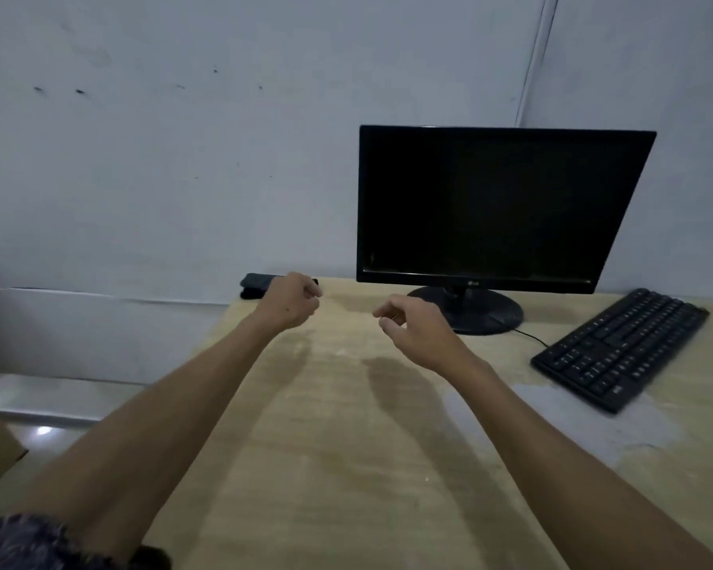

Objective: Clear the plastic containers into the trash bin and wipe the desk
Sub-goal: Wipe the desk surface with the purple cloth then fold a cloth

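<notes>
From my remote seat I see both arms stretched out over the desk [346, 446], which fills the lower centre and right of the frame. The left hand [291, 300] sits just left of centre, fingers loosely curled and holding nothing that I can make out. The right hand [416, 331], a little right of centre, also hangs with fingers relaxed and half bent, empty. No plastic containers show anywhere in the frame, and no trash bin either, so I judge the clearing part is likely finished or lies outside this view; I cannot tell which. A dark folded thing [256, 285], maybe a cloth, lies at the far left corner of the desk, just behind the left hand; I cannot say whether the fingers touch it. A pale greyish patch [593, 421] marks the desk at lower right near the keyboard [618, 349], with the monitor [499, 203] at upper right. The wiping looks to me not yet done, and it is probably what remains
</notes>
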Available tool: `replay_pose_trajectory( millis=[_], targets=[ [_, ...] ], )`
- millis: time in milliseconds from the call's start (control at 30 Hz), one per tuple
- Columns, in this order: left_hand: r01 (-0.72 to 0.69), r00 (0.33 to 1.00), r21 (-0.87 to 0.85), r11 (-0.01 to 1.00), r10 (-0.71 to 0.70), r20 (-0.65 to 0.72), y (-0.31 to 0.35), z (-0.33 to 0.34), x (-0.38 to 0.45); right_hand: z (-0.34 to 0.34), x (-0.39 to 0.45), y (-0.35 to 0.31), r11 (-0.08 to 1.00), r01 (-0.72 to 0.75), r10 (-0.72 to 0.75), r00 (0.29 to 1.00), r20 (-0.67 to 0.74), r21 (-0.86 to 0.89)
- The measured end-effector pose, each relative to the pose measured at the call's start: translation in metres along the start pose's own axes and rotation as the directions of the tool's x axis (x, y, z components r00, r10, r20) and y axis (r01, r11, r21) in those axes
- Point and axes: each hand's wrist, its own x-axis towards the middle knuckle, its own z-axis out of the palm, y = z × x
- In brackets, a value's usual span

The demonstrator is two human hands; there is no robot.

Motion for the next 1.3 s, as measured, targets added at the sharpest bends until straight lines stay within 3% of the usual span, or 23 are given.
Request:
replay_pose_trajectory(
  millis=[167,333,433,667,833,1067,1200,1300],
  targets=[
    [0.035,0.999,0.196,0.980,-0.043,0.033,-0.032,0.007,0.075,0.016,0.040,0.031,1.000,-0.007,0.007,1.000,0.002,-0.023],
    [-0.046,0.987,0.311,0.949,-0.005,0.159,-0.057,0.020,0.123,0.039,0.079,0.042,0.999,0.034,-0.033,0.998,0.053,-0.017],
    [-0.059,0.988,0.366,0.929,0.002,0.152,-0.076,0.026,0.138,0.046,0.093,0.044,0.998,0.055,-0.055,0.996,0.074,-0.006],
    [-0.122,0.981,0.196,0.973,0.148,-0.126,-0.083,0.012,0.127,0.045,0.096,0.047,0.999,0.043,-0.044,0.995,0.094,0.007],
    [-0.151,0.964,0.133,0.980,0.175,-0.199,-0.054,-0.032,0.096,0.034,0.083,0.023,0.997,0.000,-0.004,0.999,0.050,0.075],
    [-0.295,0.949,0.011,0.956,0.294,-0.117,0.031,-0.089,0.021,0.001,0.055,-0.046,0.962,-0.058,0.046,0.998,0.054,0.267],
    [-0.321,0.946,-0.237,0.917,0.321,-0.040,0.084,-0.098,-0.033,-0.025,0.034,-0.072,0.912,-0.096,0.084,0.995,0.047,0.399],
    [-0.279,0.947,-0.419,0.864,0.319,0.026,0.108,-0.100,-0.065,-0.048,0.012,-0.075,0.811,-0.088,0.049,0.995,0.083,0.579]
  ],
)
